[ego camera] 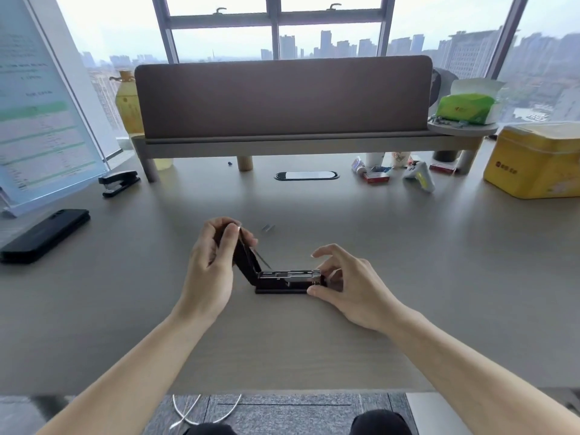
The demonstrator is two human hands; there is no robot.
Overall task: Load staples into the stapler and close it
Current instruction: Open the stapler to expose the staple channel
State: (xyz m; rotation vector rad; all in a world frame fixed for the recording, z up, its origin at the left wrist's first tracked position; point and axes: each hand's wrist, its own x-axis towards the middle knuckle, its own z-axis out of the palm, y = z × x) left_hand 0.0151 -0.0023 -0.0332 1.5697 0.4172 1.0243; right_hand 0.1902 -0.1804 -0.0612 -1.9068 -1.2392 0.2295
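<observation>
Stapler [284, 279] open; left hand [211, 262] fingers gripping lid, right hand [346, 285] pinching front; no legible writing.

Both bare forearms reach forward; left hand [213, 265] raised, fingers pinched closed, right hand [348, 287] low, fingers curled.

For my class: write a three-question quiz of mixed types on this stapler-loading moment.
1. True or false: the stapler on the desk is closed.
2. Which hand holds the lid up? A) left hand B) right hand
3. Fill in: a second black stapler lies far ____ of the person.

Key: 1 false; 2 A; 3 left.
</observation>
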